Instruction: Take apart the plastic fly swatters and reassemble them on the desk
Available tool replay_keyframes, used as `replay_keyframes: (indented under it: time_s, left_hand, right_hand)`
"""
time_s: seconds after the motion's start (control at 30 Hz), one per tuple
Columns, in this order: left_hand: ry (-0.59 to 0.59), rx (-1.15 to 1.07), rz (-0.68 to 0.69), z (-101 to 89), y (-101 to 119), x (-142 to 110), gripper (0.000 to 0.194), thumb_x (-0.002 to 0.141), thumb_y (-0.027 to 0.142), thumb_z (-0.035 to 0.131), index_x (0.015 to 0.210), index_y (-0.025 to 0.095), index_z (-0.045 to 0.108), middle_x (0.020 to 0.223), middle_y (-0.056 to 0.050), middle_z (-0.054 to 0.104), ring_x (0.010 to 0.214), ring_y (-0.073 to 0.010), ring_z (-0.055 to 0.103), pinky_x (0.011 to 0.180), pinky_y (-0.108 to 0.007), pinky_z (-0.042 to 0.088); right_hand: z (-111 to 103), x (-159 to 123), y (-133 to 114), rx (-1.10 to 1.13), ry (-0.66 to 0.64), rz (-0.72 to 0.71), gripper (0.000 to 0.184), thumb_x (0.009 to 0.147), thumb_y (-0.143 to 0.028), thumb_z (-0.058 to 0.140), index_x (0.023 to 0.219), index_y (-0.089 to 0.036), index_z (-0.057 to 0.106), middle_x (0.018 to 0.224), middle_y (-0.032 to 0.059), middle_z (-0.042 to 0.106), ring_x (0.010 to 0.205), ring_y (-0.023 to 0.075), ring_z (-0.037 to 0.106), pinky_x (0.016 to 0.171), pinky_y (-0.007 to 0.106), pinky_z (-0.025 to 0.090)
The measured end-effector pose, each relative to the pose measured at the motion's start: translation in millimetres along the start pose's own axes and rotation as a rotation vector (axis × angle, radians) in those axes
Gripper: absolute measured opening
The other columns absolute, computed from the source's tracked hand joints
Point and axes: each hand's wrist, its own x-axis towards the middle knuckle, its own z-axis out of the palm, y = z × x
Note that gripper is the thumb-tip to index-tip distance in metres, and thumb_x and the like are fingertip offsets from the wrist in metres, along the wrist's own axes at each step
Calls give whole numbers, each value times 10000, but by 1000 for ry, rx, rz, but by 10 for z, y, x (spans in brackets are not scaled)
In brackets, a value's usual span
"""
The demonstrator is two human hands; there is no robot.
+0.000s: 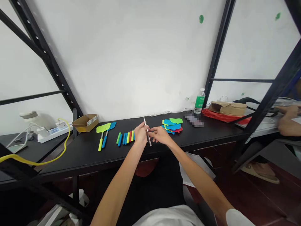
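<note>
Close by, bright handles [128, 137] lie left of the left hand [140, 133], whose fingers curl around a thin silver rod [150, 141]. It runs near to far, its far end leaning left. The right hand [159, 135] sits just right, fingers bent; I can't tell if they touch it.

The wall [141, 62] behind my black table [211, 130] glows bright in the middle. Under the table I see mostly dark. Posts [53, 67] beside the table look slanted, and one patch [194, 120] on it is blocky.
</note>
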Motion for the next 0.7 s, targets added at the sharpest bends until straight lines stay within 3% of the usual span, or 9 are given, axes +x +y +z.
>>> replay_keyframes:
  time_s: [0.17,0.3,0.37,0.43,0.5,0.57,0.7]
  left_hand:
    - [-27,200,78,-182,6,127,384,673,100,704,1057,84,715,783,-48,656,685,-139,615,708,-297,501]
    - [-10,444,222,-534,226,163,406,665,132,737,1071,136,753,1136,-126,659,1011,-248,629,980,-388,436]
    - [53,963,499,-845,380,156,418,779,236,659,1186,165,725,1273,-143,602,1154,-303,575,1057,-444,373]
    - [185,1355,575,-1212,527,138,425,859,300,565,1242,170,698,1314,-160,576,1174,-345,556,1061,-510,339]
    - [335,1581,523,-1560,639,113,413,894,344,507,1214,178,710,1289,-167,588,1183,-381,533,1033,-550,325]
    - [373,1706,414,-1820,694,91,407,906,427,487,1129,199,739,1232,-166,610,1172,-398,526,995,-551,331]
    - [380,1873,280,-2000,629,99,485,874,544,510,1074,155,720,1158,-195,628,1132,-408,534,937,-504,350]
  right_hand:
    - [48,127,33,-71,85,30,204,807,-315,642,815,-146,755,681,40,705,513,119,599,435,190,397]
    - [8,197,20,-320,214,80,181,754,-257,627,651,-158,738,564,27,653,552,138,587,501,222,354]
    - [-3,220,43,-432,230,112,190,737,-250,628,604,-159,729,573,48,666,602,164,617,540,239,359]
    - [6,235,80,-522,224,141,190,731,-258,635,601,-162,735,598,73,685,651,192,644,566,252,365]
    - [37,247,116,-587,243,155,173,726,-265,645,626,-170,749,643,93,708,705,218,666,584,261,372]
    - [74,257,142,-629,263,159,161,729,-258,643,647,-178,756,681,100,725,736,232,675,596,268,378]
    - [89,249,152,-645,273,127,167,765,-270,631,704,-183,760,741,96,743,766,236,683,628,272,394]
